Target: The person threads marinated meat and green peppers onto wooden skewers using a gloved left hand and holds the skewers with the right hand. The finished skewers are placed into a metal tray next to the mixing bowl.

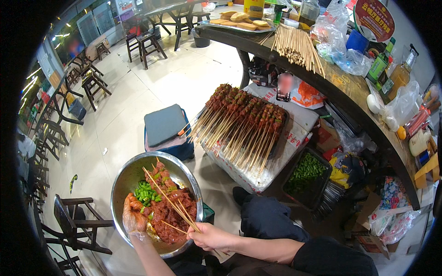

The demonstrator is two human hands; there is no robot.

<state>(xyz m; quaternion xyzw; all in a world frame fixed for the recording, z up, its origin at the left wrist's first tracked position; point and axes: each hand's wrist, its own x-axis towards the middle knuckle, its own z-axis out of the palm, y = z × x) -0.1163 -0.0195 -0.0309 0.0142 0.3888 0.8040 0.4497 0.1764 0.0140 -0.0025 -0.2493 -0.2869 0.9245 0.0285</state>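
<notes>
A steel bowl (115, 193) in front of me holds chunks of raw marinated meat (169, 217) and a heap of cut green vegetable pieces (146, 193). Inside its left wall is my left hand (133, 214), in a clear plastic glove, beside the green pieces. Its fingers are partly turned from view, so a grip on anything is unclear. My right hand (209, 236), bare, grips several bamboo skewers (176, 207) at the bowl's near right rim. Their shafts reach over the meat. Loaded meat-and-green skewers (162, 177) lie against the bowl's far side.
Many finished skewers (245, 114) lie in a tray on a white foam box (248, 179). A black tray of green pieces (307, 172) sits lower right. Bare skewers (297, 46) rest on the curved wooden counter (348, 82). A cushioned stool (165, 124) stands beyond the bowl.
</notes>
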